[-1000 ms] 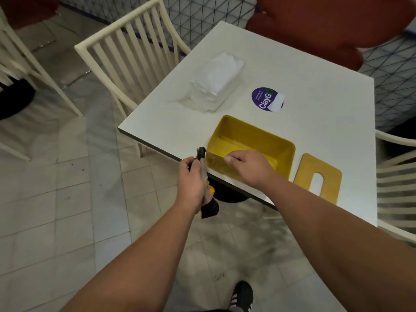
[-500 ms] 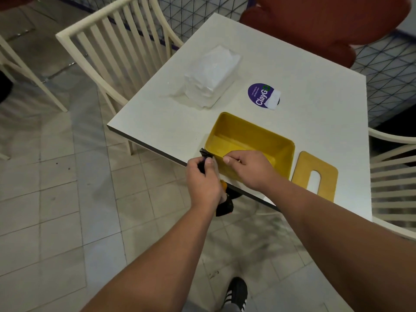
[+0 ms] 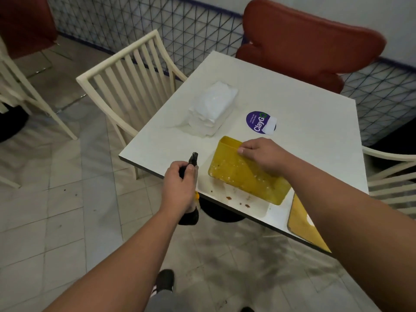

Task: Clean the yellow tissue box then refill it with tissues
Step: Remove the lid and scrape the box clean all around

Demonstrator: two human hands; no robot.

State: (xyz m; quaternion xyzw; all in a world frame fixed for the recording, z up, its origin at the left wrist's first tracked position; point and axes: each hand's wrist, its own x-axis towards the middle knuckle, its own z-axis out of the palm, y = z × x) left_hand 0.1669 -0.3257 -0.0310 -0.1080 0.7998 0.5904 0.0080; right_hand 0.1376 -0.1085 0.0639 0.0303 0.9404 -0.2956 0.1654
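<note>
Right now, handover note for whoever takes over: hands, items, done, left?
Left hand grips a black spray bottle at the white table's near edge.
Right hand holds the open yellow plastic tissue box tipped on its side; crumbs lie beside it.
Flat yellow slotted lid is off, near edge.
Clear-wrapped white tissue pack is unused.
Left: cleaning, refilling, lid on.

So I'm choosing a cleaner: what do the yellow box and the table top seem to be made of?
The yellow box looks like moulded plastic, semi-gloss: uniform colour, rounded corners, soft sheen under pale specks. The table top looks like white laminate, smooth and faintly reflective, with a dark edge; its core can't be told.
</note>
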